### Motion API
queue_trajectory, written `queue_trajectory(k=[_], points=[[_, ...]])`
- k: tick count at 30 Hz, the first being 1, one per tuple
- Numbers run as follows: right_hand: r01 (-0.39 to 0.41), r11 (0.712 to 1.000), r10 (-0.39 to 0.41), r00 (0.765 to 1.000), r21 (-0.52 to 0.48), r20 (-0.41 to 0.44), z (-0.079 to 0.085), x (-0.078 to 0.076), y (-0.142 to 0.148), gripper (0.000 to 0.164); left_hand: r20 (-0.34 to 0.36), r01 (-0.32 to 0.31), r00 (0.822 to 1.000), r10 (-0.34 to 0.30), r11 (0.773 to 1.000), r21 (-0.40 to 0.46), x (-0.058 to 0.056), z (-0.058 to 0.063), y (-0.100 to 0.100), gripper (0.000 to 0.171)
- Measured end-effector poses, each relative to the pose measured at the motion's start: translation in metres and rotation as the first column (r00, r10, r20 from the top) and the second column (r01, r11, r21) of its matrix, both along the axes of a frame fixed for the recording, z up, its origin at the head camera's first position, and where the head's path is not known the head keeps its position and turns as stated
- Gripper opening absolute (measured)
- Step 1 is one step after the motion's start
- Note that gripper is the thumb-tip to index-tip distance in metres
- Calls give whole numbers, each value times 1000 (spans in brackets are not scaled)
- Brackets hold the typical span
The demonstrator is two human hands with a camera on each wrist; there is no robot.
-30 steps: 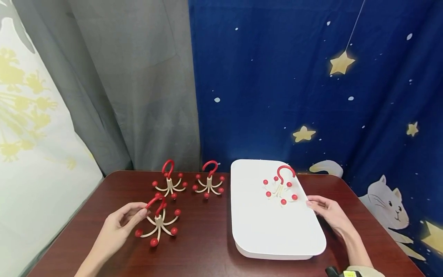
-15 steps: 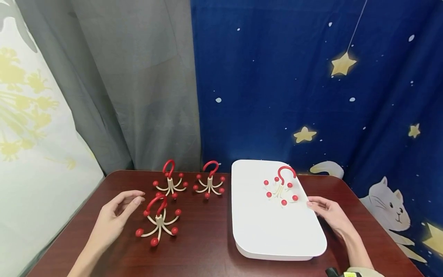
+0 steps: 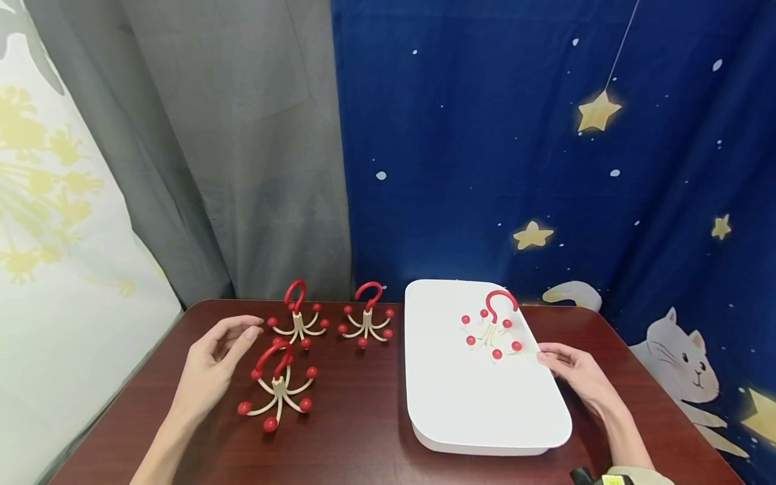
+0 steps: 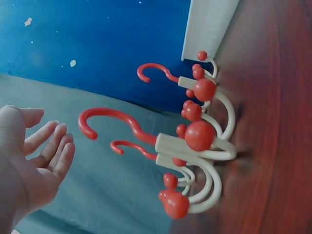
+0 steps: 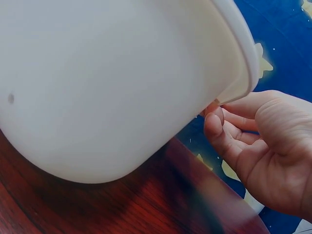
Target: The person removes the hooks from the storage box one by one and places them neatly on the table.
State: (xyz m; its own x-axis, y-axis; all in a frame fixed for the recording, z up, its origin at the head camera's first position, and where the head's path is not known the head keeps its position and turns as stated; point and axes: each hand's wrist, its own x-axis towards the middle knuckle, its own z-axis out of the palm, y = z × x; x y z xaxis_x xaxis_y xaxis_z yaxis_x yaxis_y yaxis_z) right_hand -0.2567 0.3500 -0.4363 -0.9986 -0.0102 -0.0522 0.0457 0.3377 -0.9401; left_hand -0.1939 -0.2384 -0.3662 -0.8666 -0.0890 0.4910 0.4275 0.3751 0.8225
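My left hand (image 3: 209,367) is held, fingers loosely bent and holding nothing, just behind and left of the nearest hook hanger (image 3: 279,387). That hanger has a red hook on top and several cream arms tipped with red balls. In the left wrist view, a gap separates the left hand (image 4: 36,163) from the nearest red hook (image 4: 112,113). My right hand (image 3: 576,374) holds the right edge of a white box (image 3: 479,404); the right wrist view shows thumb and fingers at its rim (image 5: 251,73). Another hanger (image 3: 490,330) stands on the box's white top.
Two matching hangers, one at back left (image 3: 298,323) and one beside it (image 3: 367,322), stand on the dark red-brown table (image 3: 358,417). A grey curtain (image 3: 242,168) and a blue starry curtain (image 3: 485,168) hang behind the table.
My left hand has let go of the nearest hanger's red hook, drawn back left, then moved up and slightly right. The right hand, box and hangers have stayed put.
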Motion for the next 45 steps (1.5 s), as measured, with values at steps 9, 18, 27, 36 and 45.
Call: queue_trajectory(k=[9, 18, 27, 36, 45], points=[[2, 1000, -2, 1000, -2, 4, 0, 0, 1, 57, -9, 61, 998, -60, 996, 68, -7, 7, 21, 22], [0, 1000, 0, 1000, -9, -6, -1, 0, 0, 57, -17, 168, 986, -168, 981, 94, -17, 4, 54, 22], [-6, 1000, 6, 1000, -9, -4, -1, 0, 1, 58, -40, 240, 971, -237, 962, 126, -29, 5, 87, 20], [-8, 1000, 8, 1000, -9, 6, 0, -1, 1, 59, -32, 299, 954, -299, 936, 186, -41, 3, 121, 20], [-18, 1000, 18, 1000, -2, -3, -1, -1, 2, 58, -30, 357, 932, -361, 903, 239, -48, 5, 158, 21]])
